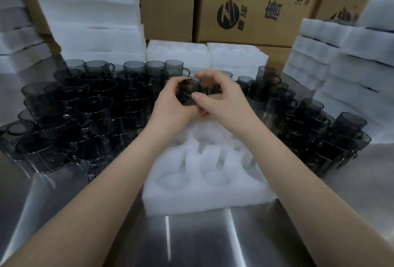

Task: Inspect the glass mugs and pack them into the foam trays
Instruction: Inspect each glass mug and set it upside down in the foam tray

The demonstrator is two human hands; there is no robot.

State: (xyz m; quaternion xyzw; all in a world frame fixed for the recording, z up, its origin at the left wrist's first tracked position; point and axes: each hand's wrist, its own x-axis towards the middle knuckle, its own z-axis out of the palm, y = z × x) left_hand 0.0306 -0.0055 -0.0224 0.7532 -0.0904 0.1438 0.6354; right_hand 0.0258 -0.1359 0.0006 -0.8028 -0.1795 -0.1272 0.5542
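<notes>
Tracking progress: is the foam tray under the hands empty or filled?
Empty: every visible pocket of the foam tray is bare white foam.

Smoky grey glass mugs point(70, 104), white foam tray point(204, 172), brown cartons point(245, 4) black-printed, silvery steel table point(213, 241).

Foam tray point(204, 198) between mug clusters point(70, 115) (cartons point(251, 4) behind)

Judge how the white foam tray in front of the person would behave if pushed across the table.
The foam tray looks very light, so it would probably slide easily on the shiny steel table. Broad and flat, it seems unlikely to tip.
</notes>
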